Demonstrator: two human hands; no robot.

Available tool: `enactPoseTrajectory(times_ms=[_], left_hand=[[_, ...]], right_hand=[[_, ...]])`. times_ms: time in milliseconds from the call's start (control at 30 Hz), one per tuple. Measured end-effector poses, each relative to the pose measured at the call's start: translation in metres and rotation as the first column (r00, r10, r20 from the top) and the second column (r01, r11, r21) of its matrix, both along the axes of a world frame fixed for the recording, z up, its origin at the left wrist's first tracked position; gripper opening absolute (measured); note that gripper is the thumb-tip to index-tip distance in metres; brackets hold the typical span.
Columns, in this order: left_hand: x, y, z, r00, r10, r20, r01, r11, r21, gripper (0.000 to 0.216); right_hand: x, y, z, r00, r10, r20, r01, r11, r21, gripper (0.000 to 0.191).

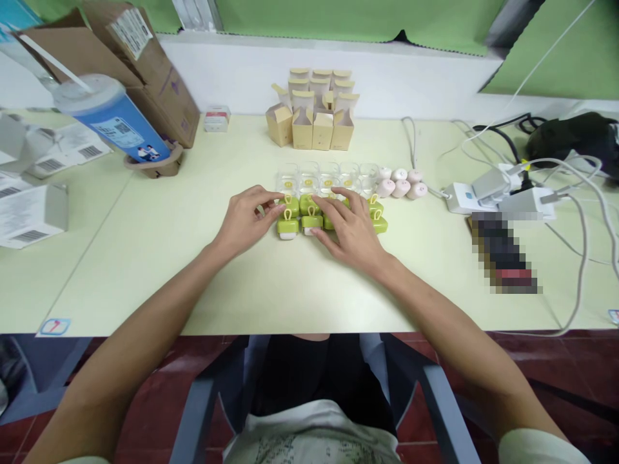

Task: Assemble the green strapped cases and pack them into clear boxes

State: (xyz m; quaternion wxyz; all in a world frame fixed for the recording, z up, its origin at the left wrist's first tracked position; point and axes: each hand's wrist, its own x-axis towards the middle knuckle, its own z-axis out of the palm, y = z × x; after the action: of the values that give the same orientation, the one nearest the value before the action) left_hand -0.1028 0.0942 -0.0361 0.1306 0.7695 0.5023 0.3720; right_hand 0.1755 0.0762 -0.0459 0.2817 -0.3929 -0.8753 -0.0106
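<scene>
Two rows of small glossy green cases [288,227], each with a pale yellow loop on top, stand close together on the table. Some show a white lower part. At the left end of the back row, my left hand [250,216] has its thumb and forefinger closed at the edge of a green case [291,206]. My right hand [352,225] lies over the middle and right of the rows, fingers spread and thumb low beside a front case [312,223]. It hides several cases. Directly behind stands a row of clear plastic holders [308,177] with yellow marks.
Pale pink and white pieces [400,187] stand right of the holders. Open cardboard boxes [313,125] are at the back. A blue cup [128,122] and brown carton [162,90] stand left. Cables, a power strip [467,198] and a blurred dark object [503,251] lie right.
</scene>
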Motion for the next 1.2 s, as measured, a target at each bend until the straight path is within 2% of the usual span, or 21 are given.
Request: enactPoseTrajectory(times_ms=[333, 567, 833, 1200], left_hand=[[0.015, 0.007, -0.010, 0.967, 0.072, 0.245, -0.069, 0.997, -0.020, 0.007], [0.019, 0.006, -0.010, 0.961, 0.093, 0.262, -0.102, 0.995, 0.021, 0.004], [0.019, 0.010, -0.013, 0.963, 0.109, 0.247, -0.113, 0.994, 0.003, 0.004], [0.023, 0.003, -0.007, 0.967, 0.135, 0.218, -0.136, 0.991, -0.010, 0.012]], right_hand=[[0.000, 0.001, 0.000, 0.999, 0.016, -0.028, -0.017, 0.999, -0.035, 0.052], [0.001, 0.001, -0.001, 0.999, 0.024, -0.035, -0.025, 0.999, -0.045, 0.044], [0.001, 0.003, -0.003, 0.997, 0.036, -0.062, -0.038, 0.999, -0.030, 0.039], [0.001, 0.001, -0.001, 0.998, 0.022, -0.054, -0.025, 0.998, -0.060, 0.041]])
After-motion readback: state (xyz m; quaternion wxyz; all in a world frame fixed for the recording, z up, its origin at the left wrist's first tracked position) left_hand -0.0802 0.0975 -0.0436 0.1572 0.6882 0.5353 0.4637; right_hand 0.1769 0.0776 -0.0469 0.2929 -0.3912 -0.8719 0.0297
